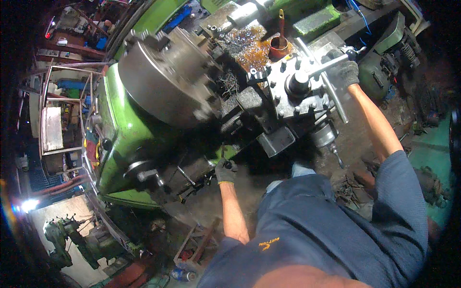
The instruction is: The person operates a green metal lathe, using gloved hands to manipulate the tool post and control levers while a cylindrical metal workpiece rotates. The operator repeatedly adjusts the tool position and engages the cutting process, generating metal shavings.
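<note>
L hand fingers clamp lever, upright; R hand grips horizontal handle.

The single head view looks steeply down from above the person's chest, close over a green lathe, its fisheye rim bending the surrounding workshop.

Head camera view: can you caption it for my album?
Gloved right hand on the tool-post wrench, left hand on a green lathe's lever.
</note>
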Tool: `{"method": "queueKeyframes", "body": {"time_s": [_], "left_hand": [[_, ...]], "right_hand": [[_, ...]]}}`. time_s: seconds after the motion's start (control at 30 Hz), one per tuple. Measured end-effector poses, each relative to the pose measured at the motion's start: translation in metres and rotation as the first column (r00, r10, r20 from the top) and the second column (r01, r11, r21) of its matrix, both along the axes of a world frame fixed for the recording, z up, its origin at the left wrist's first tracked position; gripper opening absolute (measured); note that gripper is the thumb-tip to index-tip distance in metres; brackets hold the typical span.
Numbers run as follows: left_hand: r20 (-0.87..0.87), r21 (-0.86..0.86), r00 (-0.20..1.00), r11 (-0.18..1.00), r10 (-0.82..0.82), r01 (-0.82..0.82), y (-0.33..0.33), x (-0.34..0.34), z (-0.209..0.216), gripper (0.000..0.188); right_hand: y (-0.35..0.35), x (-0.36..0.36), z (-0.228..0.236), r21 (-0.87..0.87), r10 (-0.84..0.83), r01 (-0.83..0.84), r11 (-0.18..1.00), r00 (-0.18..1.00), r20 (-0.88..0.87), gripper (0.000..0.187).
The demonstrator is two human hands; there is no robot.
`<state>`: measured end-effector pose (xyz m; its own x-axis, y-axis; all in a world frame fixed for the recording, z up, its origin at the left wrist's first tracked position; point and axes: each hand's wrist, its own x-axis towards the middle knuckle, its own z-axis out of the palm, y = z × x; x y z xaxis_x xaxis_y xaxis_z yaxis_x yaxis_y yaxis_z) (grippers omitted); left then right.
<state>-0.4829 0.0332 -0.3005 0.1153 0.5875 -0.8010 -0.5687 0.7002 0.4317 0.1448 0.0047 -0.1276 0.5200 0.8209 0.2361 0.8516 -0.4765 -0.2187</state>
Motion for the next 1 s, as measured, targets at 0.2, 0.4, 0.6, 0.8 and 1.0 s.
{"method": "queueKeyframes", "body": {"time_s": [0.2,0.4,0.6,0.8,1.0], "left_hand": [[-0.190,-0.087,0.976,0.992,-0.109,0.094,0.019,0.022,0.005,0.019],[-0.180,-0.181,0.976,0.979,-0.123,0.090,0.022,0.015,-0.006,0.017],[-0.256,-0.152,0.960,0.986,-0.110,0.073,0.019,0.012,-0.020,0.018],[-0.215,-0.143,0.958,0.976,-0.190,0.161,0.020,0.020,0.001,0.021],[-0.238,-0.153,0.963,0.984,-0.127,0.092,0.018,0.017,-0.004,0.019]], "right_hand": [[-0.012,0.024,-0.027,-0.115,-0.043,0.049,0.992,0.997,0.057,0.033],[-0.006,0.003,0.007,-0.107,0.046,-0.031,0.994,0.989,0.141,0.026],[-0.008,0.005,0.009,-0.153,0.186,-0.149,0.977,0.946,0.267,0.025],[-0.007,0.002,0.003,0.004,0.009,-0.010,1.000,0.996,0.086,0.027],[-0.003,-0.017,0.036,-0.087,0.016,-0.009,0.996,0.997,0.070,0.028]]}}
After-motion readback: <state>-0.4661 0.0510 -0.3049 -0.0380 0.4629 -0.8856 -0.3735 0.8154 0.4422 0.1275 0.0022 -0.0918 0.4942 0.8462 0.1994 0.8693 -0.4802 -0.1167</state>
